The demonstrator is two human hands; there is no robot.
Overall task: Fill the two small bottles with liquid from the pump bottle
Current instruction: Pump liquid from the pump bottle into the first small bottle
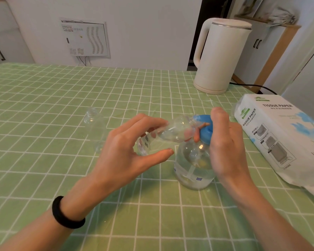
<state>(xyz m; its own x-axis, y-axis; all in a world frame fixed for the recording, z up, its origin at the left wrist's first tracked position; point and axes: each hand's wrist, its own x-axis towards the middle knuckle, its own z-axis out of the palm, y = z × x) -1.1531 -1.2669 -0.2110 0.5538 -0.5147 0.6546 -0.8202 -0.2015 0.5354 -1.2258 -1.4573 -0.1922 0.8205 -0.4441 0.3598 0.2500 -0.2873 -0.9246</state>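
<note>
My left hand [129,147] holds a small clear bottle [170,131] tilted on its side, its mouth up against the blue pump head [203,125] of the clear pump bottle [194,165]. The pump bottle stands on the table with clear liquid in its lower part. My right hand [225,142] rests on the pump head from the right, fingers bent over the top. A second small clear bottle [96,127] stands upright and uncapped on the table, to the left of my left hand.
A green checked cloth [43,105] covers the table. A cream electric kettle [219,57] stands at the back right with its black cord [252,86] trailing right. A white tissue paper pack [283,134] lies right of the pump bottle.
</note>
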